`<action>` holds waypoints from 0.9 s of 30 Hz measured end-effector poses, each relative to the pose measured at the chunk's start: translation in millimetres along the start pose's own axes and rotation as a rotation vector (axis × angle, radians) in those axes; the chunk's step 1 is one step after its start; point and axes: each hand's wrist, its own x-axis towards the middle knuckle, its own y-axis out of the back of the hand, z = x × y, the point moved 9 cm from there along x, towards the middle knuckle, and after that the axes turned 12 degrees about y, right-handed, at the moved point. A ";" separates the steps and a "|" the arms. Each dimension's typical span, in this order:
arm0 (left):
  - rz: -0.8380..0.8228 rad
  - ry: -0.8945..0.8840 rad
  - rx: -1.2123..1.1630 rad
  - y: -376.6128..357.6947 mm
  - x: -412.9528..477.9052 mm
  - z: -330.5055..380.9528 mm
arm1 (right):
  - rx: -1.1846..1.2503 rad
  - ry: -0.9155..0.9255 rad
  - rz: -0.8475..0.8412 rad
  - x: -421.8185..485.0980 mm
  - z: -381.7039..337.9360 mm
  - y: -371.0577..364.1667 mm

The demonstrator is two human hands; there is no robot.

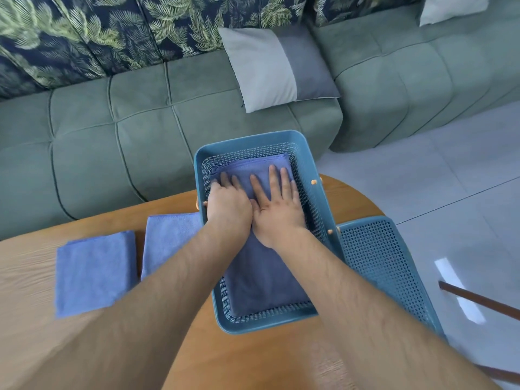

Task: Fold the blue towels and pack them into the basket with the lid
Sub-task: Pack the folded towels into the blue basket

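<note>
Pressing down in the head view, the left hand (pixel 229 205) and right hand (pixel 277 209) lie flat with fingers spread, gripping nothing, on a folded blue towel (pixel 264 277) inside the teal basket (pixel 315 198), which sits at the table's (pixel 84 347) far edge. This cloth looks soft, light and limp, likely to sag and unfold unless lifted by both short edges or from beneath. Two more folded towels wait on the table left of the basket: one (pixel 94 273) well apart, another (pixel 166 237) just beside its wall under the left forearm. A perforated lid (pixel 385 271) rests against the basket's right side, clear of the opening; nothing blocks it
</note>
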 end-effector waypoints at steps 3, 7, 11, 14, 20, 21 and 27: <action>0.039 -0.001 -0.129 10.3 -2.5 -13.9 | 0.052 0.028 -0.011 -5.4 4.4 8.7; 0.546 -0.042 -0.612 36.2 -37.4 -70.0 | 0.173 0.017 0.132 -30.0 -6.7 52.9; 0.624 0.047 -0.809 11.9 -66.2 -120.2 | 0.231 0.101 0.437 -59.4 -66.2 109.1; 0.548 0.064 -0.852 -20.4 -76.2 -135.2 | 0.270 0.169 0.457 -61.2 -122.2 114.6; 0.226 0.194 -1.069 -129.3 -73.1 -163.8 | 0.330 0.220 0.177 -45.6 -202.8 46.5; 0.161 0.227 -1.096 -148.1 -71.5 -163.6 | 0.320 0.195 0.092 -43.5 -206.7 26.7; -0.187 0.281 -1.170 -214.2 -62.8 -125.7 | 0.269 -0.086 -0.266 -32.7 -194.8 -72.0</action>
